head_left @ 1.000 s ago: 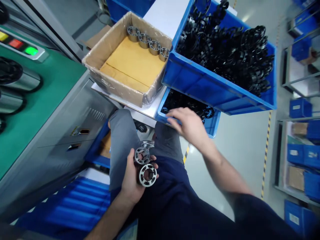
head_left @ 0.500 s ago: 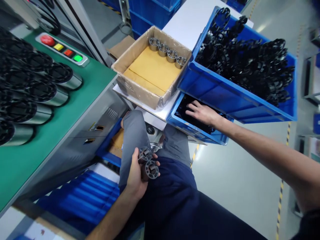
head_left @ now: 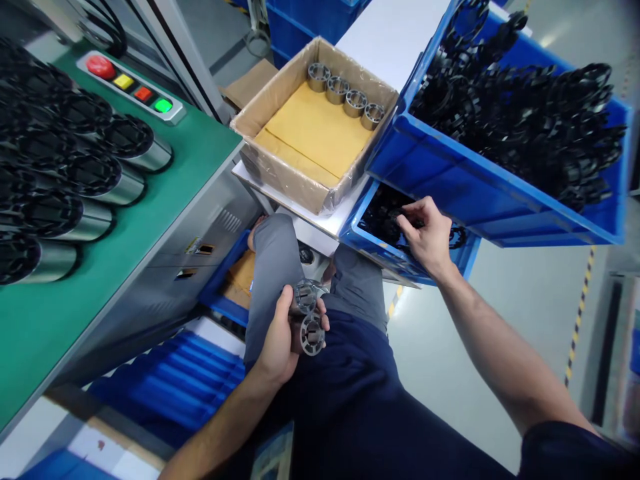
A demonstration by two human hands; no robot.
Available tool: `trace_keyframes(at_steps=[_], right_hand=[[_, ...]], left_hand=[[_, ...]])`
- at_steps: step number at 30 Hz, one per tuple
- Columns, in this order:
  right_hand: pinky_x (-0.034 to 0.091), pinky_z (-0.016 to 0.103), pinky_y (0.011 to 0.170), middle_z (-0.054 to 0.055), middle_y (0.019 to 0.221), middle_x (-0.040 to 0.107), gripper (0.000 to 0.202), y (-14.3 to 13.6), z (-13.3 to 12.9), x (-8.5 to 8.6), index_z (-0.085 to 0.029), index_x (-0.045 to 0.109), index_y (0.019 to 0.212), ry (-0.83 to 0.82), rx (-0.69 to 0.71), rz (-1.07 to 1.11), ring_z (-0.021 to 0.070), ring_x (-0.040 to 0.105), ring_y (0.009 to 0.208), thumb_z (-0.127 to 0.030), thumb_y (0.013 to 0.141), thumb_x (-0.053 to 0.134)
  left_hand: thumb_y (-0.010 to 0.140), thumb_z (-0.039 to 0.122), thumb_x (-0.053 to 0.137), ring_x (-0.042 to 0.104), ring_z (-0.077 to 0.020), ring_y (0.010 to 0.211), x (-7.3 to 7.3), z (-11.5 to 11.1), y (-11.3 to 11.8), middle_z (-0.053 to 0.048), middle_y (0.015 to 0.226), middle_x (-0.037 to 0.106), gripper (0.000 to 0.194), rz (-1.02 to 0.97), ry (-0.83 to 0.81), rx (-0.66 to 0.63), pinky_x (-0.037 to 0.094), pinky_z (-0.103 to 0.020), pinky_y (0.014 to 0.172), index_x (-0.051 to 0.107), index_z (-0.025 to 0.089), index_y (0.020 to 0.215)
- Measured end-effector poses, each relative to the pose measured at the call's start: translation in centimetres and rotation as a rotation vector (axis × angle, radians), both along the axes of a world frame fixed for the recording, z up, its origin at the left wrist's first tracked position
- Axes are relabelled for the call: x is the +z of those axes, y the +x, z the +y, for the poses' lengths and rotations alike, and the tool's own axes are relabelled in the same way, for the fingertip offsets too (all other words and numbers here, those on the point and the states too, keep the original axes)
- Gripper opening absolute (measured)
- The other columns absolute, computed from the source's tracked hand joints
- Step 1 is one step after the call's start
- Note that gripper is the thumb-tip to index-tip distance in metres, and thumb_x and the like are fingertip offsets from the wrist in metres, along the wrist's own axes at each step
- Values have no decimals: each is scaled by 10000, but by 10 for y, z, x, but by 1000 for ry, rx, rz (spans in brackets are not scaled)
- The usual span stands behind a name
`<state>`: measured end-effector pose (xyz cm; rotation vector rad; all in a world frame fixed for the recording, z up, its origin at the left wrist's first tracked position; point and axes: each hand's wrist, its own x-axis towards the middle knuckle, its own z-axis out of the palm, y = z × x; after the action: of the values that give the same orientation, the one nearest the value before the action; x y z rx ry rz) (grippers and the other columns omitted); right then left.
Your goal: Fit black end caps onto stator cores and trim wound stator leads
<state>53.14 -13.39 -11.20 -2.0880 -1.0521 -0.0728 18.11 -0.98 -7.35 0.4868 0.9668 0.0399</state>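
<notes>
My left hand (head_left: 284, 333) is wrapped round two slotted metal rings, one (head_left: 305, 297) above the other (head_left: 313, 334), over my lap. My right hand (head_left: 427, 233) is over the small blue bin (head_left: 373, 241), its thumb and fingertips pinched together at the black parts inside; what they hold, if anything, is too small to make out. In the cardboard box (head_left: 285, 177), several similar rings (head_left: 355, 103) stand in a row along the far right side on yellow paper (head_left: 313, 133).
A large blue bin (head_left: 480, 180) heaped with black parts (head_left: 525, 127) rises behind the small one. On the left, a green bench (head_left: 165, 193) bears several black-topped metal cylinders (head_left: 93, 220) and a button panel (head_left: 133, 88).
My right hand has drawn back toward the near right part of the small bin, and its spread fingers have come together. My left hand still holds the two rings.
</notes>
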Motion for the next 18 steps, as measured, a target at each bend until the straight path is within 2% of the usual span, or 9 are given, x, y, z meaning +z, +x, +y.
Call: trace_keyframes(at_steps=[2,4,7,9,11,13,15,18], right_hand=[[628,324,712,-13,862,831,112,-20,7,16,-255,802,1090,68,7,45,177,750,687,-349,1033,824],[653,325,724,1,969,880,133,-49,16,39,-277,861,1154,116,61,103,173,775,726,-368,1058,854],[708,347,779,19,1133,922,168,-99,33,72,-331,925,1216,229,308,198,204,846,880,-349,1050,939],[735,352,820,24,1176,922,246,-129,45,88,-342,939,1267,333,492,253,212,867,954,-261,1036,962],[752,346,857,21,1188,919,328,-151,56,96,-346,936,1321,396,573,311,203,869,979,-176,1041,938],[762,351,898,26,1220,913,391,-164,61,99,-357,923,1389,382,587,379,205,864,1028,-138,1069,880],[769,363,879,56,1322,889,449,-170,63,100,-366,884,1502,338,644,456,236,853,1120,-187,1091,848],[759,341,739,108,1441,817,644,-172,60,99,-368,788,1663,316,762,563,274,836,1147,-322,1039,938]], left_hand=[[848,968,863,700,-168,613,4,1,2,-62,800,779,813,-50,77,22,664,-269,517,806,164,960],[844,920,921,713,-158,627,10,1,6,-53,842,790,775,-106,151,38,672,-259,539,793,170,993],[953,824,901,778,-181,698,19,0,9,-65,929,820,677,-231,303,49,684,-263,585,788,178,1120],[1011,761,881,853,-233,837,23,-1,8,-100,1086,862,626,-319,437,66,735,-323,702,782,194,1256],[1028,701,892,894,-296,1001,26,-2,3,-130,1276,869,605,-383,536,99,774,-412,843,758,225,1377],[1039,639,902,897,-323,1078,28,-2,-5,-129,1377,854,575,-393,594,138,781,-487,952,737,260,1440],[1059,588,898,896,-327,1112,29,-1,-16,-101,1358,863,540,-358,672,159,761,-555,1073,721,295,1477],[993,595,969,868,-379,1293,31,1,-29,-86,1306,872,610,-258,772,186,677,-629,1256,722,316,1476]])
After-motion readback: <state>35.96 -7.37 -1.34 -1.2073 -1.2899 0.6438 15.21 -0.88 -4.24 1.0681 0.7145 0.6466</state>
